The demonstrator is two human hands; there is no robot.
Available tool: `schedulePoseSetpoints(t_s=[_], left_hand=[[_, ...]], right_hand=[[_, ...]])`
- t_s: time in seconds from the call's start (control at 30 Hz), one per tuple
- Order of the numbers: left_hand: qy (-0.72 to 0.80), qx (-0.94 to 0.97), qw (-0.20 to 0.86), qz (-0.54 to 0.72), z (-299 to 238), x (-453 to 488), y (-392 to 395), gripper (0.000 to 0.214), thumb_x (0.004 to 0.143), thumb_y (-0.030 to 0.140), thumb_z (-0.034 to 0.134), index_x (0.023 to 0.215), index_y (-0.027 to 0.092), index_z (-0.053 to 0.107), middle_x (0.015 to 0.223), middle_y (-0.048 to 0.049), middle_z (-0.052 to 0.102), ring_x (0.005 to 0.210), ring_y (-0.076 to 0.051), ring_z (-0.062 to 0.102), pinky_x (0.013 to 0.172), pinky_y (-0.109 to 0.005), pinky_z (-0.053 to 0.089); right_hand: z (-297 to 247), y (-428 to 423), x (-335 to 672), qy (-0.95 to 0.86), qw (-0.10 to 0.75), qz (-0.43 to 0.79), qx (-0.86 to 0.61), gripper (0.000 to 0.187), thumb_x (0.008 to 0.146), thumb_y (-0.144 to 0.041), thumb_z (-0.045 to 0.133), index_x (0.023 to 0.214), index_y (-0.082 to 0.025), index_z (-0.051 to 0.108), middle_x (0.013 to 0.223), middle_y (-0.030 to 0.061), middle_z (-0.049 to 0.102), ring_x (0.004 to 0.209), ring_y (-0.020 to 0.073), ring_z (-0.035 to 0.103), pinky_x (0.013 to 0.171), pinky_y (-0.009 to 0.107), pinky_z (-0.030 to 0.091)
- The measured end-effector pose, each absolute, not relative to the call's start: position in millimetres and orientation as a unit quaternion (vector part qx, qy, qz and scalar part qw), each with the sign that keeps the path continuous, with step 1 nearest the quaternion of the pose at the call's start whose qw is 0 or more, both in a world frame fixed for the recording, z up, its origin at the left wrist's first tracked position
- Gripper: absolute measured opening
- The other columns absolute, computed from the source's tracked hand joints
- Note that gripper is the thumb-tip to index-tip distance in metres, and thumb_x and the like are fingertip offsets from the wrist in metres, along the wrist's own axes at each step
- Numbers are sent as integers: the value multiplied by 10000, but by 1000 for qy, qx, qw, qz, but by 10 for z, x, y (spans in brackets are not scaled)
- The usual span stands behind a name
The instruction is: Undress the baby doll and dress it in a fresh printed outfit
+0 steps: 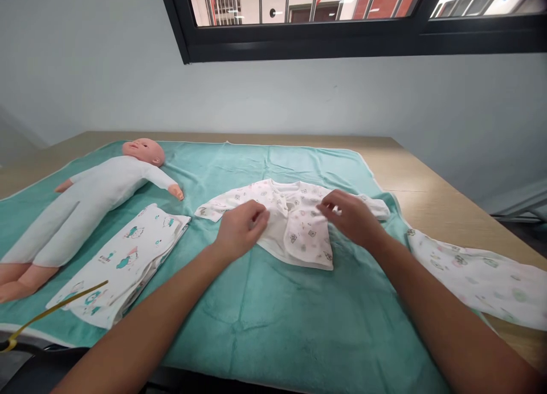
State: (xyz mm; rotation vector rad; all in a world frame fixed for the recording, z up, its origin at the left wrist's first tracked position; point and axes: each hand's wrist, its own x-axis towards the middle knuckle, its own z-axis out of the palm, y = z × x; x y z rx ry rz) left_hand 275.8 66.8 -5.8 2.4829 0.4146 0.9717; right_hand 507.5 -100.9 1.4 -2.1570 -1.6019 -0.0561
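Observation:
A small white baby shirt (305,234) with a tiny animal print lies spread on a teal cloth (273,325), sleeves out to both sides. Its front overlaps, and a plain pale layer shows on the left half. My left hand (241,229) is over the shirt's left side, fingers loosely curled and thumb apart from them. Over the right side, near the sleeve, is my right hand (350,216), its fingers bent and slightly parted. I see no fabric gripped in either hand; whether the fingertips touch the shirt is unclear.
A baby doll (98,189) in a white suit lies on its back at left. Beside it is a folded printed cloth (123,257). Another printed white cloth (482,277) lies at the right edge of the wooden table (427,195). A yellow strap (64,303) crosses the lower left.

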Motion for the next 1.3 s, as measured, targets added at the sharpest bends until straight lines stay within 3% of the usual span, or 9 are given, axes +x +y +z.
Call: schedulePoseSetpoints(t_s=[0.13, 0.2, 0.27, 0.43, 0.67, 0.83, 1.0, 1.17, 1.3], left_hand=[[289, 787, 296, 459, 71, 2743, 707, 165, 924, 317, 538, 832, 193, 593, 723, 28, 605, 656, -104, 543, 617, -219, 434], [323, 740, 336, 485, 169, 2729, 740, 163, 918, 345, 554, 876, 195, 603, 735, 29, 604, 654, -102, 539, 597, -212, 433], [343, 702, 384, 493, 289, 2693, 761, 180, 913, 371, 565, 889, 196, 601, 711, 33, 585, 616, -100, 525, 562, -211, 435], [343, 660, 477, 469, 511, 2461, 674, 211, 903, 411, 581, 890, 201, 584, 650, 46, 537, 517, -96, 503, 490, -221, 443], [378, 686, 448, 431, 276, 2016, 411, 182, 908, 390, 581, 915, 209, 601, 640, 45, 536, 566, -112, 530, 568, -241, 470], [206, 863, 333, 320, 27, 2108, 225, 130, 910, 288, 558, 850, 195, 627, 963, -39, 646, 923, -167, 599, 841, -305, 492], [228, 848, 407, 251, 18, 2324, 146, 176, 916, 340, 539, 856, 204, 633, 814, -4, 646, 755, -148, 591, 725, -292, 501], [346, 562, 595, 459, 215, 2157, 416, 179, 856, 388, 596, 877, 212, 569, 900, -8, 634, 812, -153, 618, 682, -292, 549], [390, 430, 651, 488, 119, 1892, 514, 124, 816, 279, 609, 821, 207, 508, 972, -36, 638, 873, -169, 639, 736, -329, 576]], right_hand=[[91, -959, 4571, -685, 103, 115, -712, 394, 825, -608, 622, 787, -221, 561, 778, -4, 630, 652, 152, 532, 551, 266, 297], [71, -957, 4462, -707, 64, 103, -697, 419, 759, -606, 694, 811, -220, 539, 822, -4, 629, 683, 158, 534, 542, 266, 250], [57, -969, 4436, -709, 52, 94, -697, 349, 805, -526, 677, 805, -216, 516, 823, -7, 624, 672, 149, 521, 543, 269, 233], [134, -1109, 4418, -686, 85, 113, -713, 300, 960, -340, 463, 698, -203, 419, 687, -17, 566, 570, 121, 438, 535, 273, 239], [94, -1507, 4387, -574, 272, 137, -760, 292, 982, -410, 453, 762, -221, 420, 677, -25, 516, 585, 120, 431, 554, 255, 339], [-25, -1484, 4282, -639, 224, 134, -723, 137, 967, -289, 467, 855, -219, 501, 793, -8, 583, 658, 123, 494, 602, 264, 340], [-59, -1399, 4213, -664, 175, 123, -717, 138, 953, -247, 452, 831, -216, 510, 761, -5, 591, 663, 142, 500, 606, 281, 321], [37, -1561, 4351, -526, 391, 173, -735, 158, 944, -346, 502, 838, -228, 496, 682, -18, 521, 610, 144, 479, 576, 281, 388], [41, -1760, 4486, -354, 574, 203, -710, 189, 912, -409, 552, 843, -234, 539, 665, -18, 519, 600, 154, 520, 582, 300, 467]])
